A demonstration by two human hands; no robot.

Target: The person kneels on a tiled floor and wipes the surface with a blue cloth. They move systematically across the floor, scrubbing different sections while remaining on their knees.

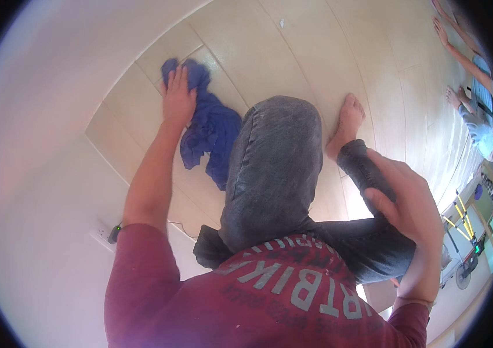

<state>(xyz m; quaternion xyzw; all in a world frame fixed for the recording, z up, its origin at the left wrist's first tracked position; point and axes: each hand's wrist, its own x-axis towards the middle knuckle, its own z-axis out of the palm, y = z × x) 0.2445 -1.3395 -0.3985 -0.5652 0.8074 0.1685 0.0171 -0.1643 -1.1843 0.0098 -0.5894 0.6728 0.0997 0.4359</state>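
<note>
A crumpled dark blue cloth (218, 122) lies on the light tiled floor (255, 56), partly hidden at its right edge by my bent knee in grey jeans (279, 148). My left hand (179, 98) rests flat on the cloth's upper end, fingers stretched forward and thumb a little apart. My right hand (403, 195) lies over my other bent leg, near the shin in dark jeans (361, 169); its thumb is spread from the fingers and nothing shows in it. My bare foot (348, 117) is planted on the floor ahead of that hand.
White walls (55, 174) meet in a corner at the left. A black plugged-in device (115, 234) with a green light sits at a wall socket. A small white scrap (281, 22) lies farther out. Another person (477, 95) sits at the far right, above a yellow-legged stand (464, 215).
</note>
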